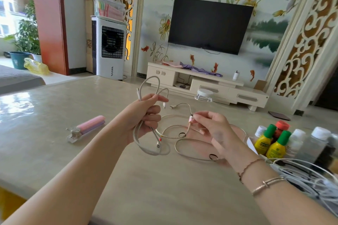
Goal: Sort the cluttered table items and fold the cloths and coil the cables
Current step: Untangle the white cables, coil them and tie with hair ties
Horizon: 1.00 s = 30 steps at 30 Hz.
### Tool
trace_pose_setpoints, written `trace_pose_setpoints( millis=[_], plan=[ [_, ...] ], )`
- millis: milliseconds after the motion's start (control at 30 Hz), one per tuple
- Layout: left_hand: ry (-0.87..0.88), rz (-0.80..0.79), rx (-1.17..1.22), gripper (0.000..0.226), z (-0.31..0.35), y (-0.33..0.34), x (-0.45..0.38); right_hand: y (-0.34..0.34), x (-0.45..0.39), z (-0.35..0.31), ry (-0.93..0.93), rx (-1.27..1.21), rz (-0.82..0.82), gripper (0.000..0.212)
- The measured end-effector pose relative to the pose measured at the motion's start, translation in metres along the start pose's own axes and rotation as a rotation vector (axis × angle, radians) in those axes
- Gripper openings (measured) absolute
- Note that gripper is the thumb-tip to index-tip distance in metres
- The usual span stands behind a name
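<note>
**Cable in both hands**

Head view: my left hand (144,115) grips a looped cable (164,131) above the table (91,100). My right hand (210,128) pinches its pink plug (190,119). Bottles (270,142) stand at right.

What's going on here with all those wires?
A person is coiling a cable at a table. The left hand grips a bunch of loops, and the right hand pinches the cable near a plug. The rest lies loose on the table. Bottles and more wires sit at the right.
</note>
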<state>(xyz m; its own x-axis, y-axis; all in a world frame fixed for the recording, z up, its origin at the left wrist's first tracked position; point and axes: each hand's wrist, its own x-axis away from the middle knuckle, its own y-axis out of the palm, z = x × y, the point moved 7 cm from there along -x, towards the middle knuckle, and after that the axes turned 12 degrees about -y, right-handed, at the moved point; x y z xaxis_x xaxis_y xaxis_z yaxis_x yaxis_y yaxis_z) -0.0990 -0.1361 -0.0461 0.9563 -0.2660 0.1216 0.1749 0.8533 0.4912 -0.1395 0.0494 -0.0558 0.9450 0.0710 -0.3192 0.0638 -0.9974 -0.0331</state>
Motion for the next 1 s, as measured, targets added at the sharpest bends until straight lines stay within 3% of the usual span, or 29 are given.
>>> trace_pose_setpoints(
  millis=[67, 133, 233, 400, 533, 633, 700, 767, 867, 1000],
  plan=[
    [-0.016, -0.048, -0.050, 0.023, -0.002, 0.008, 0.001, 0.003, 0.002, 0.002, 0.022, -0.129, -0.031, 0.010],
    [-0.024, -0.080, -0.099, 0.022, -0.004, 0.016, 0.002, 0.000, 0.004, 0.000, -0.033, -0.057, -0.017, 0.014],
    [-0.047, -0.119, -0.175, 0.022, -0.006, 0.023, 0.005, -0.012, 0.007, -0.006, -0.109, 0.041, 0.088, 0.014],
    [-0.095, -0.161, -0.239, 0.022, -0.010, 0.029, 0.008, -0.032, 0.002, -0.006, -0.113, -0.058, 0.285, 0.010],
    [-0.105, -0.179, -0.245, 0.022, -0.017, 0.031, 0.003, -0.012, -0.001, -0.002, -0.055, -0.124, 0.201, 0.011],
    [-0.047, -0.074, -0.219, 0.017, -0.018, 0.023, -0.006, 0.014, 0.004, 0.006, 0.051, -0.220, 0.095, 0.005],
    [0.028, 0.057, -0.231, 0.010, -0.018, 0.016, -0.011, 0.019, 0.006, 0.012, 0.090, -0.287, 0.133, 0.010],
    [0.088, 0.157, -0.288, 0.020, -0.020, 0.010, -0.015, 0.025, 0.010, 0.014, 0.106, -0.312, 0.158, 0.010],
    [0.076, 0.158, -0.332, 0.043, -0.030, 0.010, -0.020, 0.031, 0.012, 0.008, 0.047, -0.200, 0.102, 0.010],
    [0.083, 0.194, -0.477, 0.041, -0.034, 0.013, -0.025, 0.026, 0.010, -0.012, -0.099, 0.065, 0.008, 0.004]
  ],
)
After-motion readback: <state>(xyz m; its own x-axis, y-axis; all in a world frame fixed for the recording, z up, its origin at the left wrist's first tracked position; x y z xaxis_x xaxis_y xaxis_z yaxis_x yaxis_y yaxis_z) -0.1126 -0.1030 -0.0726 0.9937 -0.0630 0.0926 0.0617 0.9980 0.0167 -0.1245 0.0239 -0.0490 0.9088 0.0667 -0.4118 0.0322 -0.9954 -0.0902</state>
